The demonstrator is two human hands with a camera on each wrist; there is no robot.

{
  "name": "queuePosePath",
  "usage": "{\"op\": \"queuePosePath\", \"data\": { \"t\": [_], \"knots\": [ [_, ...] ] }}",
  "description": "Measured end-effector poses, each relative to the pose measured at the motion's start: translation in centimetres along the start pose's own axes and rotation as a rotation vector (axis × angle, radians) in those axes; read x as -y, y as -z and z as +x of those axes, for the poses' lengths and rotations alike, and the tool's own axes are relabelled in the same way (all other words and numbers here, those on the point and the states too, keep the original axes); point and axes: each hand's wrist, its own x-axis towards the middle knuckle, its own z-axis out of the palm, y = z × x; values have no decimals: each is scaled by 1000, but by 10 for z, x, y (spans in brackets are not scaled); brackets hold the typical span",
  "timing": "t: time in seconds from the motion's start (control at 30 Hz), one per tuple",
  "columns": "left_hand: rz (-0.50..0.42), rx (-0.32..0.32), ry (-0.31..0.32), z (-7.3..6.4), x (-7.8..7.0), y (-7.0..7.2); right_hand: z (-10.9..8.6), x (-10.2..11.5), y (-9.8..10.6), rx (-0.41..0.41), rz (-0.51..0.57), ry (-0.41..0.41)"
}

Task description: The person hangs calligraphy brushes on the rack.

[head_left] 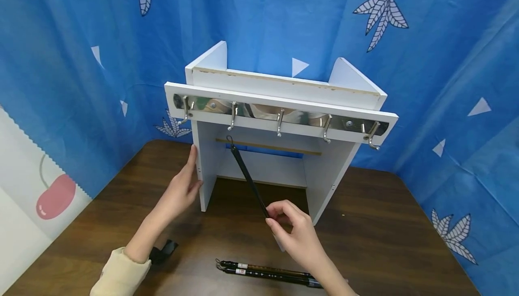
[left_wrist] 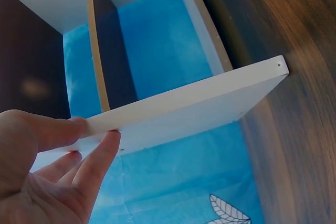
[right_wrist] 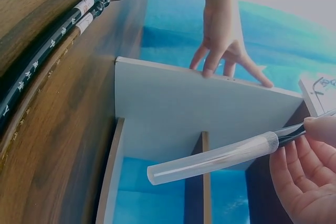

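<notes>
A white rack [head_left: 330,179] stands on the table, with several metal hooks [head_left: 279,122] along its front rail. My left hand [head_left: 181,188] holds the front edge of its left side panel [left_wrist: 173,95]; the left wrist view has the thumb at the edge and fingers against the outer face. My right hand [head_left: 293,230] pinches a black calligraphy brush [head_left: 248,176] near its lower end. The brush slants upward, its hanging loop [head_left: 229,139] just below and apart from the second hook from the left. A clear cap [right_wrist: 215,157] covers its bristles.
Two more calligraphy brushes [head_left: 263,272] with loops lie side by side on the brown table [head_left: 377,242], in front of the rack. Near the left sleeve is a black object [head_left: 163,252], partly hidden. A blue patterned curtain [head_left: 259,25] hangs behind.
</notes>
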Motion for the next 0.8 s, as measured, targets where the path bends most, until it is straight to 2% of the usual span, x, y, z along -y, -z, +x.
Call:
{"op": "queuePosePath", "data": {
  "t": [0.8],
  "knots": [
    [-17, 20, 18, 1, -1, 2, 5, 0, -8, -4, 23, -57]
  ]
}}
